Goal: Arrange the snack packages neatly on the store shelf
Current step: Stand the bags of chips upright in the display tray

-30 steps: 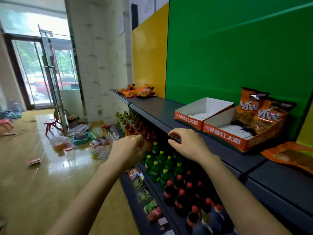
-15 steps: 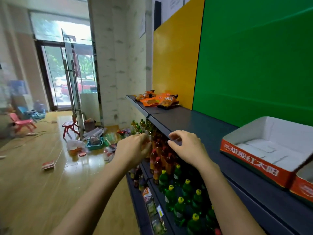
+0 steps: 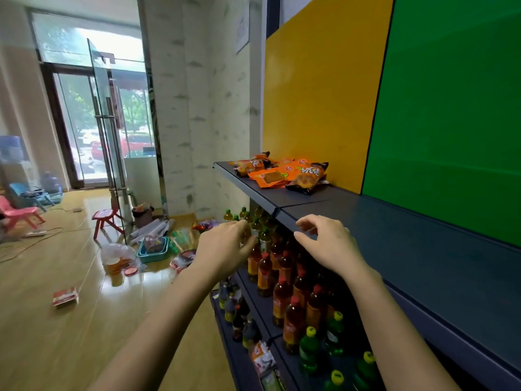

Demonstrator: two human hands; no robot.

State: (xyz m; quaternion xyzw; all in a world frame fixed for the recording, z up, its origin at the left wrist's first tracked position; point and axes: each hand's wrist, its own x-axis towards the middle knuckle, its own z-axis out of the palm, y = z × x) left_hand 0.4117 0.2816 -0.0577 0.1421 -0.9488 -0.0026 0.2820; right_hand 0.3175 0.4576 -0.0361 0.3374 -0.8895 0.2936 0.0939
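Observation:
A loose pile of orange snack packages (image 3: 282, 173) lies at the far left end of the dark top shelf (image 3: 423, 249), in front of the yellow wall panel. My left hand (image 3: 225, 249) hovers in front of the shelf's edge, fingers loosely curled, holding nothing. My right hand (image 3: 327, 244) is raised over the shelf's front edge, fingers apart and empty. Both hands are well short of the pile.
Lower shelves hold rows of brown and green drink bottles (image 3: 293, 300). On the wooden floor to the left are a teal basket (image 3: 153, 246), plastic bags, a red stool (image 3: 105, 218) and a red box (image 3: 65, 297). A glass door (image 3: 110, 131) stands behind.
The view has swung left along the shelf: the open orange cartons have left the frame and the snack pile has come nearer. Both hands stay raised and empty.

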